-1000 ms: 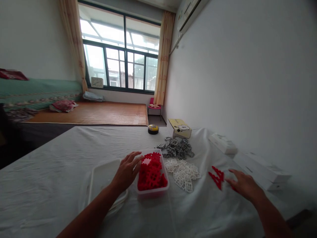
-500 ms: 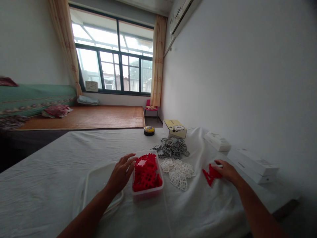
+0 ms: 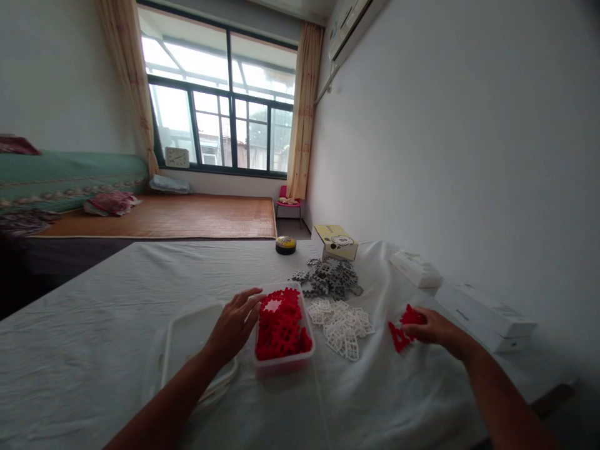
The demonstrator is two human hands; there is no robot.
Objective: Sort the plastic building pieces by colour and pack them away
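Note:
A clear plastic box (image 3: 284, 364) full of red toothed lattice pieces (image 3: 280, 334) stands in front of me on the white cloth. My left hand (image 3: 237, 320) is at its left rim, fingers stretched out and fingertips at the edge of the pieces. Off to the right, my right hand (image 3: 432, 326) pinches a red lattice piece (image 3: 414, 316) between thumb and fingers. Another red piece (image 3: 399, 337) lies just below and left of it. Between the box and my right hand is a heap of white lattice pieces (image 3: 344, 325), with grey lattice pieces (image 3: 332, 278) behind.
A box lid (image 3: 197, 337) lies under my left forearm. Farther back are a round yellow-and-black tin (image 3: 285, 245) and a yellow carton (image 3: 338, 242). White boxes (image 3: 485, 317) line the right side by the wall.
My right hand has tilted over the red pieces, with the piece in its fingers raised upright more. My left hand stays at the box. The whole view has shifted slightly.

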